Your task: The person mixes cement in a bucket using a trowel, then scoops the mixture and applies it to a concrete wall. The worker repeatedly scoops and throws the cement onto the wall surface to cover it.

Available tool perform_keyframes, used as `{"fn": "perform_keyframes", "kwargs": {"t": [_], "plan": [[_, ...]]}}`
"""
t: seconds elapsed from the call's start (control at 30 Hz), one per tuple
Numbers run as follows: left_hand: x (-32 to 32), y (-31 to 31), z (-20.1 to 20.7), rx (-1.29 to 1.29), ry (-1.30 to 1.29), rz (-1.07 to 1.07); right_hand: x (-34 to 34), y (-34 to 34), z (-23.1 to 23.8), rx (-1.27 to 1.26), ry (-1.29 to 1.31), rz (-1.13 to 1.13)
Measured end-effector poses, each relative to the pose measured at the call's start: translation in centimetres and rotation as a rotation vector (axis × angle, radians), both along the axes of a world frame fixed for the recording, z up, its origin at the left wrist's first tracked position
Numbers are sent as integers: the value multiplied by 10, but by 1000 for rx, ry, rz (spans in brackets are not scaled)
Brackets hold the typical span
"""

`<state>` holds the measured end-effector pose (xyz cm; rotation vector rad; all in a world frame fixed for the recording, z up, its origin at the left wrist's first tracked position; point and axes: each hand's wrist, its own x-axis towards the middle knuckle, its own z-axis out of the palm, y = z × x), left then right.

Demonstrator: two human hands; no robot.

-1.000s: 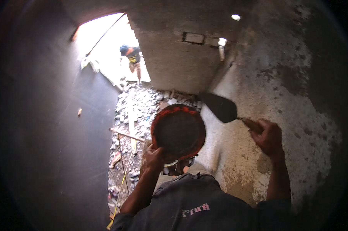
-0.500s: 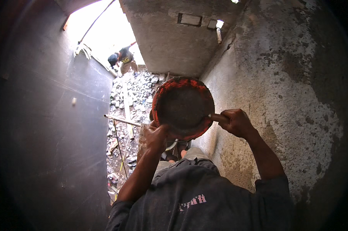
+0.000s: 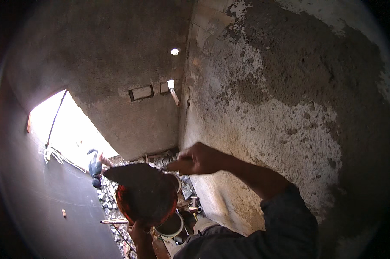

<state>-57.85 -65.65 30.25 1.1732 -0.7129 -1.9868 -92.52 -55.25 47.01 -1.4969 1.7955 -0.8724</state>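
Two hands, right hand (image 3: 200, 158) fingers gripping one trowel (image 3: 134, 175), left hand (image 3: 139, 231) fingers holding one red pan (image 3: 145, 203)

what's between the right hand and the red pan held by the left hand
The trowel blade: gripped by the right hand, it reaches over the red pan. The head view shows this.

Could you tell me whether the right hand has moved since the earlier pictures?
Yes. The right hand with the trowel was out by the plastered wall; now it holds the blade over the red pan.
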Motion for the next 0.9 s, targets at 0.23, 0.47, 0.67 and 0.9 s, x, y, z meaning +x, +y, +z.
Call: {"fn": "perform_keyframes", "kwargs": {"t": [0.23,0.47,0.67,0.9], "plan": [[40,-5,-43,-119,-93,-99,-214,-32,56,-292,-333,-254],[56,7,-64,-969,-618,-330,-273,84,157,-495,26,-1124],[19,15,-45,71,-121,174,-101,82,81,-234,432,-689],[2,11,-36,86,-54,63,24,29,-51,12,882,106]]}}
